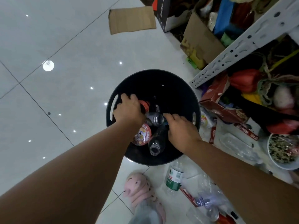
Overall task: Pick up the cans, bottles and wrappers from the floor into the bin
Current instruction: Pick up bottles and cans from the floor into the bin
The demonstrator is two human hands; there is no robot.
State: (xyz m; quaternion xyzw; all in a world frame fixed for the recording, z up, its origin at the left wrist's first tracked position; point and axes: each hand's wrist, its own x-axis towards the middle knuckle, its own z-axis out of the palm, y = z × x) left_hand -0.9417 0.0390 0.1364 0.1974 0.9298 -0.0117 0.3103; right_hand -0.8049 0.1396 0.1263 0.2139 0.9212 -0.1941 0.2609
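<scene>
A round black bin stands on the tiled floor in the middle of the view. Both my hands reach into it. My left hand grips a dark bottle with a red label. My right hand is closed on something dark with a blue part, mostly hidden under the fingers. Inside the bin lie a silver can, a clear bottle with an open mouth and a red printed cup. On the floor near the bin lie a green-labelled clear bottle and a red can.
Clear plastic wrappers and red wrapper strips litter the floor on the right. A pink plush slipper lies below the bin. A white metal shelf with boxes and bags fills the right. Flat cardboard lies at the top.
</scene>
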